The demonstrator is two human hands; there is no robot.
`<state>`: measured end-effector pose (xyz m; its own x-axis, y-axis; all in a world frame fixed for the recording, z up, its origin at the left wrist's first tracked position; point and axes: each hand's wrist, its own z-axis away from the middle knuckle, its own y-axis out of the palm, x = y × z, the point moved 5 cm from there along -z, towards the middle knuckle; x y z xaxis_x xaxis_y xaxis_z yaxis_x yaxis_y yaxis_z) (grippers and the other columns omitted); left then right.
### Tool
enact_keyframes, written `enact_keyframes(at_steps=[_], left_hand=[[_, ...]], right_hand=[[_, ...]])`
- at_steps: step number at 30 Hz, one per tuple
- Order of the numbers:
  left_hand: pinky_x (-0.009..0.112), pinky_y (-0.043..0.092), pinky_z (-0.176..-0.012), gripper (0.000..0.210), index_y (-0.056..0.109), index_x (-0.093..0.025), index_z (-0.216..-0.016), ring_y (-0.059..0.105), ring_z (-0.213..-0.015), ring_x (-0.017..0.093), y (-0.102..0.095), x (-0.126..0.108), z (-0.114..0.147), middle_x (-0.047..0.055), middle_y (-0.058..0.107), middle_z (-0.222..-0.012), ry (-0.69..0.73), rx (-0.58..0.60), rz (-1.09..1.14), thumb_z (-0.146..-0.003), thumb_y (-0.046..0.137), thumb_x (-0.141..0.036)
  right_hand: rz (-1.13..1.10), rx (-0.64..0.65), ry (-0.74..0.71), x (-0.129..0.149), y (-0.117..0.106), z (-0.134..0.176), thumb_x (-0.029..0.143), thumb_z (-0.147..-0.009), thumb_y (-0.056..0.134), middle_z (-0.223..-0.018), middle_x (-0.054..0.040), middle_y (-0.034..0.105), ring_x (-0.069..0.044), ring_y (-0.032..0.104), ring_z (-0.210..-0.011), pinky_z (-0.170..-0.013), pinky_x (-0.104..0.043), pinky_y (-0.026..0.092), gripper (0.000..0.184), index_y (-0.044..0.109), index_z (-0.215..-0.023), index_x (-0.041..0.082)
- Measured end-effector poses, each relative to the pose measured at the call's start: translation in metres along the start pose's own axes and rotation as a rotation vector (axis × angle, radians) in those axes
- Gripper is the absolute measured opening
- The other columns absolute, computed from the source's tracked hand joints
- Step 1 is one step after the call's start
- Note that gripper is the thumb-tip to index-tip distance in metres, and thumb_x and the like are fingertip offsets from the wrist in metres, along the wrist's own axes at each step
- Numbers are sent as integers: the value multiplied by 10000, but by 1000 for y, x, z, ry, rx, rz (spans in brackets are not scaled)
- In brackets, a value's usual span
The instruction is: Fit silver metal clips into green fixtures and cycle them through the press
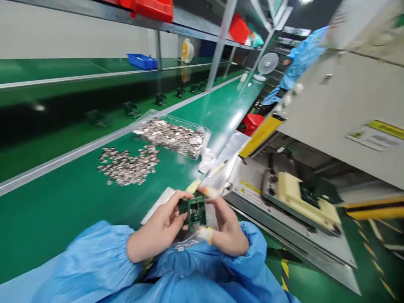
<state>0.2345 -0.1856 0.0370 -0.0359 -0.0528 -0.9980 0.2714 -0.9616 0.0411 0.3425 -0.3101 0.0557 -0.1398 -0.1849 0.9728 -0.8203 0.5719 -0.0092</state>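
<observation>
A small dark green plastic housing (196,210) with an open frame shape is held in front of my body, between both hands. My left hand (162,227) grips its left side with fingers and thumb closed. On the other side my right hand (225,223) pinches it at top and bottom; pale coverings wrap that thumb and forefinger. Behind the hands lies a loose pile of small shiny metal pieces (129,166) on the green bench. A clear tray (204,143) heaped with similar pieces stands beyond it. Part of a white sheet or box (158,206) shows under my left hand.
To the right stands a press-like machine (341,109) with a yellow-edged guard and a cream fixture (292,198). Several dark green housings (131,108) line the dark strip beyond the rail. A blue basket (142,61), fan (268,63) and blue-clad person (299,59) are farther off.
</observation>
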Motion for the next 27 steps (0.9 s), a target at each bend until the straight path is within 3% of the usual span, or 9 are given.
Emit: enact_keyframes(at_steps=[3, 5, 7, 9, 11, 14, 17, 21, 27], left_hand=[[245, 535, -583, 450, 506, -272, -1325, 617, -668, 163, 21, -25, -14, 23, 657, -845, -46, 228, -97, -889, 580, -357], [267, 556, -618, 495, 501, -282, -1351, 654, -696, 180, 44, -47, -36, 19, 689, -854, 14, 418, -175, -871, 609, -335], [319, 577, -763, 473, 533, -262, -1319, 690, -858, 213, 76, -71, -66, 49, 714, -993, 194, 521, -294, -857, 625, -301], [389, 533, -938, 422, 572, -222, -1261, 658, -1055, 250, 113, -94, -100, 92, 683, -1171, 435, 484, -408, -847, 628, -277], [454, 464, -1041, 490, 548, -178, -1284, 588, -1196, 296, 155, -106, -134, 144, 620, -1295, 611, 418, -484, -819, 657, -286], [525, 392, -1097, 752, 421, -114, -1401, 440, -1349, 379, 216, -104, -176, 228, 466, -1448, 609, 423, -556, -760, 727, -361], [538, 437, -1038, 823, 374, -75, -1428, 502, -1279, 394, 252, -100, -200, 252, 529, -1362, 486, 445, -563, -750, 740, -362], [468, 512, -946, 806, 445, -66, -1378, 628, -1038, 301, 236, -115, -204, 185, 639, -1135, 482, 300, -428, -688, 775, -323], [394, 561, -807, 562, 629, -124, -1173, 624, -848, 223, 121, -120, -166, 70, 641, -923, 320, 270, -460, -684, 751, -373]], right_hand=[[147, 26, -36, 20, -27, 25, 418, -682, 838, -1232, -90, 652, -292, 632, -1107, -990, -441, 499, 676, 594, -1288, 246], [166, -118, -19, 29, -61, 48, 519, -653, 831, -1197, -84, 666, -308, 650, -1076, -923, -442, 549, 682, 611, -1248, 270], [230, -437, -62, 41, -108, 78, 631, -626, 794, -1192, -105, 663, -338, 652, -1065, -853, -469, 579, 710, 624, -1221, 282], [328, -865, -204, 56, -159, 115, 702, -684, 690, -1269, -138, 609, -364, 609, -1134, -880, -533, 549, 730, 589, -1265, 270], [347, -1130, -344, 66, -198, 145, 614, -792, 609, -1377, -134, 511, -357, 532, -1238, -978, -599, 456, 650, 517, -1329, 261], [290, -1224, -385, 71, -238, 160, 418, -778, 678, -1317, -107, 536, -313, 578, -1157, -1003, -614, 408, 572, 513, -1304, 263], [281, -1175, -343, 75, -259, 150, 389, -742, 735, -1181, -94, 606, -272, 632, -1003, -968, -598, 433, 593, 515, -1273, 249], [400, -1036, -333, 83, -277, 118, 437, -744, 743, -1157, -111, 642, -274, 632, -1049, -999, -577, 428, 650, 481, -1296, 215], [716, -683, -100, 75, -284, 73, 438, -771, 706, -1313, -103, 618, -289, 568, -1229, -1091, -495, 393, 638, 532, -1338, 204]])
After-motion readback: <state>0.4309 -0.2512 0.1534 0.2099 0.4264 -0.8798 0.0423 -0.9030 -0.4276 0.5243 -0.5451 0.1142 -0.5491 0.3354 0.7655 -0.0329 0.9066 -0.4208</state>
